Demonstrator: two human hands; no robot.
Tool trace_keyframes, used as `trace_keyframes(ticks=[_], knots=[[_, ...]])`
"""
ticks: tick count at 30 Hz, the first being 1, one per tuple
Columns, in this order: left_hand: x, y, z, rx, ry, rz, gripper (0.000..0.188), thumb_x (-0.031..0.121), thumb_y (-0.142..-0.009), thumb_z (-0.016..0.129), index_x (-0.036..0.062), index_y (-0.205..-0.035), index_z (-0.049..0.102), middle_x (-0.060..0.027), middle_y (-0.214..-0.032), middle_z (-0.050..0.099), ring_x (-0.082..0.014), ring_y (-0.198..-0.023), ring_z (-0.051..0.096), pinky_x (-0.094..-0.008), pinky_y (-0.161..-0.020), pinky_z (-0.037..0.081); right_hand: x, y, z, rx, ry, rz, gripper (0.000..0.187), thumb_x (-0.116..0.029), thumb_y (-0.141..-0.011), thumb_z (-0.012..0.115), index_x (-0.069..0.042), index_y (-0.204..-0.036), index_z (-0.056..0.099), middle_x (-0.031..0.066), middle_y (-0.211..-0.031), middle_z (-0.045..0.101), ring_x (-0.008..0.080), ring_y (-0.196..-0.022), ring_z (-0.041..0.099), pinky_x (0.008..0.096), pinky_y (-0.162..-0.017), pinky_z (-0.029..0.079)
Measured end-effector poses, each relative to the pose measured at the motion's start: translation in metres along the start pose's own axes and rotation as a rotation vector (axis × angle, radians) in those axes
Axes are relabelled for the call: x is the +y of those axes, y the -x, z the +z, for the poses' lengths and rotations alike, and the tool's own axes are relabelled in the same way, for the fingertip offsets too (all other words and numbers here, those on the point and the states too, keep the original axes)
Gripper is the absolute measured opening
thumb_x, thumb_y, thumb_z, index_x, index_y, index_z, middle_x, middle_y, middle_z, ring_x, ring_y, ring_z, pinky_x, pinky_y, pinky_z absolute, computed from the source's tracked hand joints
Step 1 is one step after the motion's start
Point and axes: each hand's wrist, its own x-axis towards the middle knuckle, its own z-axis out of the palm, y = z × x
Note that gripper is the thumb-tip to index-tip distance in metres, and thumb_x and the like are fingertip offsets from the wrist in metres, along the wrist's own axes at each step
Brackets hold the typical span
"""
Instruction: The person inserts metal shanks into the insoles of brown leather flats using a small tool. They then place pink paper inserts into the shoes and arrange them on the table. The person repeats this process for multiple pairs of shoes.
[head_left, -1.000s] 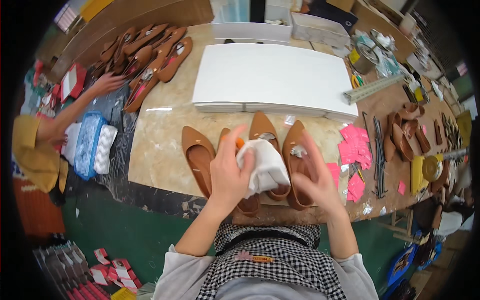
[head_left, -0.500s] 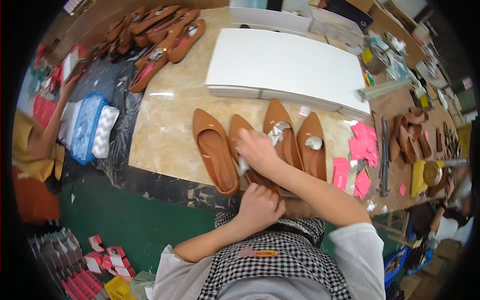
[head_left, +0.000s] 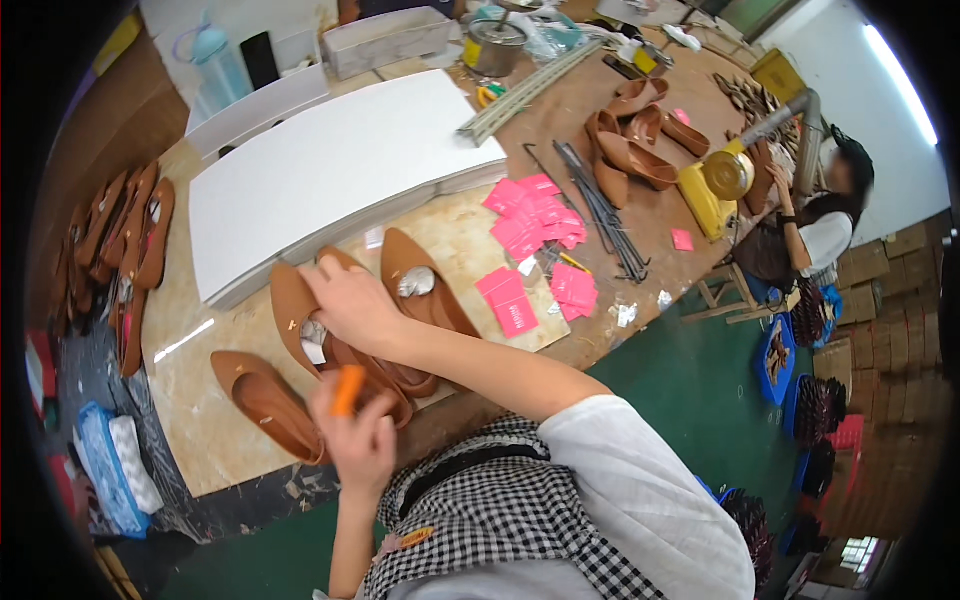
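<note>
- Row of 4 shoes [head_left: 290, 300] on worktop [head_left: 565, 115], nr front edge
- R hand [head_left: 350, 308] over mid shoes; L hand [head_left: 355, 435] in front of it, nearer wearer
- Wad [head_left: 417, 282] in rightmost shoe
- Flat stack [head_left: 330, 170] just behind row; bar [head_left: 535, 88] w/ 1 end at its R edge
- Can [head_left: 495, 45] behind bar
- Shoe pile [head_left: 125, 230] L of stack
- Cards [head_left: 540, 215] R of row; rods [head_left: 600, 207] R of cards
- Machine [head_left: 705, 195] R of rods

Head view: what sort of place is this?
Probably a shoe workshop: brown flats sit in a row, more shoes are heaped at the picture's left, and cardboard boxes stand stacked at right.
</note>
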Motion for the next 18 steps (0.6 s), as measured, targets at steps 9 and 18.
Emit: trace_keyframes(ticks=[9, 18], knots=[[-0.020, -0.037, 0.014, -0.013, 1.427, -0.798, 0.057, 0.038, -0.092, 0.054, -0.0020, -0.133, 0.053, -0.0195, -0.106, 0.068, -0.0273, -0.091, 0.069, -0.0383, -0.081, 0.057, 0.157, 0.081, -0.183, 0.427, -0.228, 0.248, 0.027, -0.009, -0.091, 0.062, -0.004, -0.117, 0.066, 0.0093, -0.101, 0.071, 0.0174, -0.084, 0.068, 0.0324, -0.072, 0.055], [-0.009, -0.059, 0.022, 0.136, 1.579, -0.794, 0.081, 0.065, -0.095, 0.038, -0.0021, -0.141, 0.045, -0.0254, -0.119, 0.063, -0.0322, -0.089, 0.069, -0.0427, -0.074, 0.059, 0.341, 0.132, -0.218, 0.071, 0.789, 0.690, 0.022, -0.021, -0.087, 0.063, -0.002, -0.080, 0.071, 0.0210, -0.078, 0.070, 0.0407, -0.074, 0.070, 0.0491, -0.069, 0.058]])
